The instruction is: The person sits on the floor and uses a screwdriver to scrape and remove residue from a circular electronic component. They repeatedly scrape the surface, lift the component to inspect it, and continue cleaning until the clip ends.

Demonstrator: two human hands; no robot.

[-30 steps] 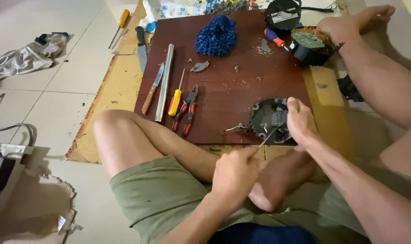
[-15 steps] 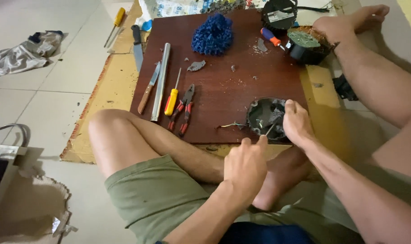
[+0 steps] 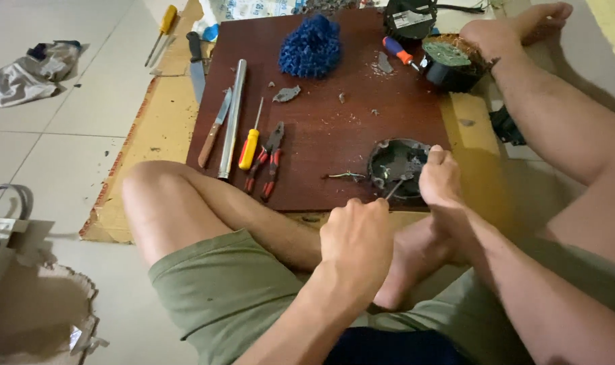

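Observation:
A round dark motor housing (image 3: 395,165) lies near the front right of a dark brown board (image 3: 321,135). My right hand (image 3: 441,182) rests on the housing's right rim and holds it. Just in front of the board's edge, my left hand (image 3: 355,236) is closed around a thin metal tool (image 3: 392,189) whose tip reaches into the housing. A short bit of wire (image 3: 347,176) lies on the board left of the housing.
On the board lie red-handled pliers (image 3: 267,159), a yellow-handled screwdriver (image 3: 250,142), a metal tube (image 3: 232,115), a wooden-handled knife (image 3: 213,128), a blue fibrous bundle (image 3: 312,44) and another round motor part (image 3: 449,64) beside my foot (image 3: 503,30). Cardboard (image 3: 152,142) lies underneath.
My left hand has moved forward and to the right, closer to the housing, with the tool's tip staying inside it. My right hand stays on the rim.

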